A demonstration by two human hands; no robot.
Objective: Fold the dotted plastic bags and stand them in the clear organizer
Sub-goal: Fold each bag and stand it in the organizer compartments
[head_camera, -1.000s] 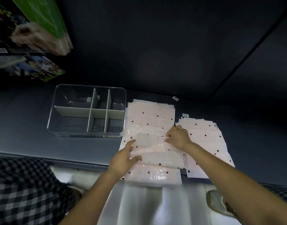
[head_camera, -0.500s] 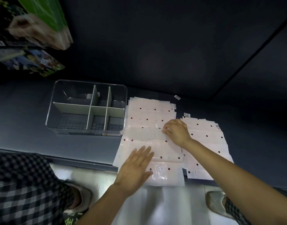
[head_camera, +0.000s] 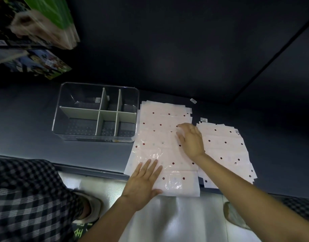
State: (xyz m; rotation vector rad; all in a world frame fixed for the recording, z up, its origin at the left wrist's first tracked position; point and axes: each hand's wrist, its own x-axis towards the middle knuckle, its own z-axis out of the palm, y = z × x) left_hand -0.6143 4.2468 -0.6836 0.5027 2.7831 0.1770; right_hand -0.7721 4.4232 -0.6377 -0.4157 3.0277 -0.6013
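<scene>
The near bags (head_camera: 160, 137) lie in a flat pile on the dark table (head_camera: 36, 137), their front end hanging over the table edge. The left hand (head_camera: 143, 182) presses flat on that end, fingers straight. The right hand (head_camera: 190, 138) rests on the pile's middle, fingers loosely spread, gripping nothing. A second pile (head_camera: 225, 147) lies just right. The clear organizer (head_camera: 96, 110) stands just left, its divided compartments holding no bags.

No text is legible; the small white labels (head_camera: 203, 119) are too blurred.
</scene>
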